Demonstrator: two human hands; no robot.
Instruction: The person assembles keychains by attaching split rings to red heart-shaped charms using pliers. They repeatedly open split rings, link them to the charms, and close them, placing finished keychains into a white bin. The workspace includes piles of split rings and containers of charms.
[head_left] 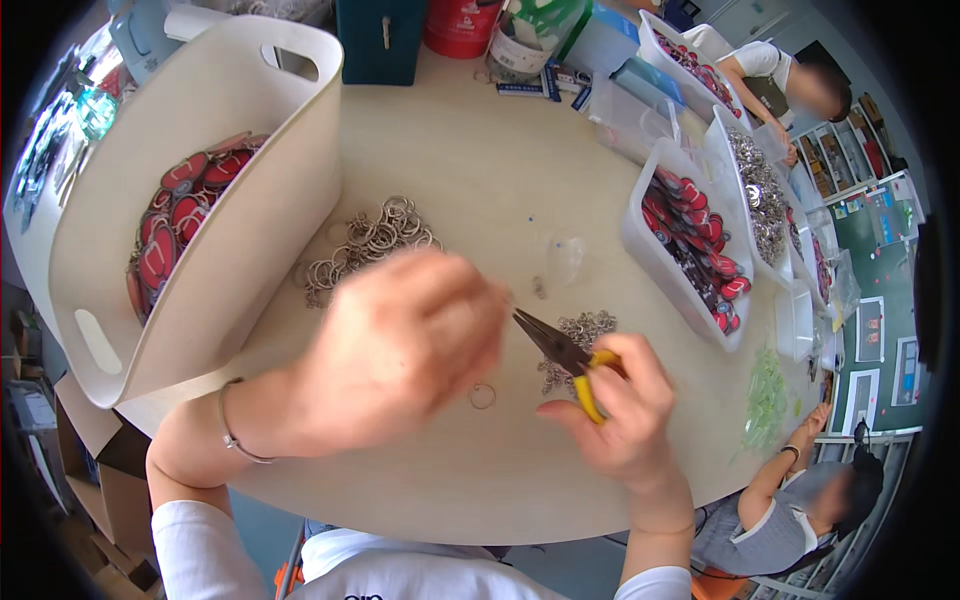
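Observation:
My right hand (625, 405) is closed round pliers (560, 345) with yellow handles and dark pointed jaws, aimed up and left. My left hand (410, 345) is blurred by motion. Its fingers are curled together just left of the plier tips, and whatever they may hold is hidden. Beyond it lies a heap of metal split rings (385, 240). A single ring (482, 396) rests on the table below my left fingers. Small silvery metal links (588, 328) are piled behind the pliers. A tiny metal piece (539, 288) lies farther off.
A tall cream bin (300, 190) with red tags (185, 215) stands at left. White tubs on the right hold red tags (695, 240) and metal parts (757, 190). Green strips (765, 400) lie near the right edge. Two people (790, 85) sit at right.

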